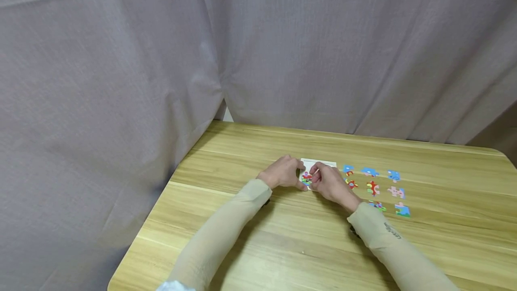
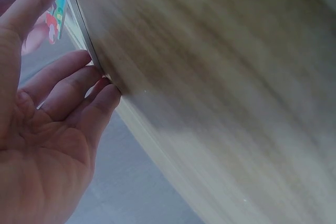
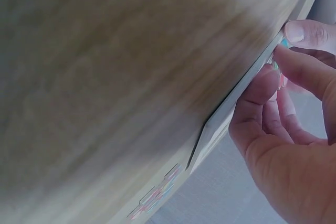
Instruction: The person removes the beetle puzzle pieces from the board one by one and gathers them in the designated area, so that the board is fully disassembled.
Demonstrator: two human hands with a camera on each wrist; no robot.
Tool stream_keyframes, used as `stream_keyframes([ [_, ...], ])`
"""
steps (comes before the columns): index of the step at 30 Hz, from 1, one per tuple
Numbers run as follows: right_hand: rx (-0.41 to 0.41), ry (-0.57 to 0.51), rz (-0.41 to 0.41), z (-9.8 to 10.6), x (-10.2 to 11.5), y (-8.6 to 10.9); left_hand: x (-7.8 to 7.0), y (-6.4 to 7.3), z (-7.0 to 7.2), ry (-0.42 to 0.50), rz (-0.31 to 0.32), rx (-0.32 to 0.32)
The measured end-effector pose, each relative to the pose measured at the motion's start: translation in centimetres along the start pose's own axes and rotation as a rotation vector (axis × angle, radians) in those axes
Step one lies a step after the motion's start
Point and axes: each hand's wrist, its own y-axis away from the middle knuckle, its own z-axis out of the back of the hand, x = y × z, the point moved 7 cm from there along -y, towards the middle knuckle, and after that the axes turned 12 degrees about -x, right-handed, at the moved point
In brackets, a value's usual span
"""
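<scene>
A flat white puzzle board [image 1: 328, 164] lies on the wooden table, with a colourful puzzle piece [image 1: 306, 178] showing at its near left corner. My left hand [image 1: 284, 172] holds the board by its left side, thumb at the near corner and fingers farther back; in the left wrist view those fingertips [image 2: 113, 92] meet the board's edge. Over the near part of the board, my right hand [image 1: 329, 184] pinches a small puzzle piece [image 3: 276, 65] between thumb and forefinger. Most of that piece is hidden by the fingers in the right wrist view.
To the right of the board, several loose puzzle pieces [image 1: 373, 188] lie face up in rough rows, some close to my right wrist. The wooden table [image 1: 452, 192] runs back to a grey curtain [image 1: 303, 57], which also hangs along the left side.
</scene>
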Motion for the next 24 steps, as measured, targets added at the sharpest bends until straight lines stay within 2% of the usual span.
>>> stream_keyframes([
  [12, 0.05, -0.003, -0.044, 0.13, -0.21, 0.01, -0.2, -0.06, -0.18, 0.023, 0.004, 0.006],
  [24, 0.017, -0.016, -0.045, 0.77, -0.74, 0.46, 0.06, 0.14, -0.01, 0.024, 0.005, 0.005],
])
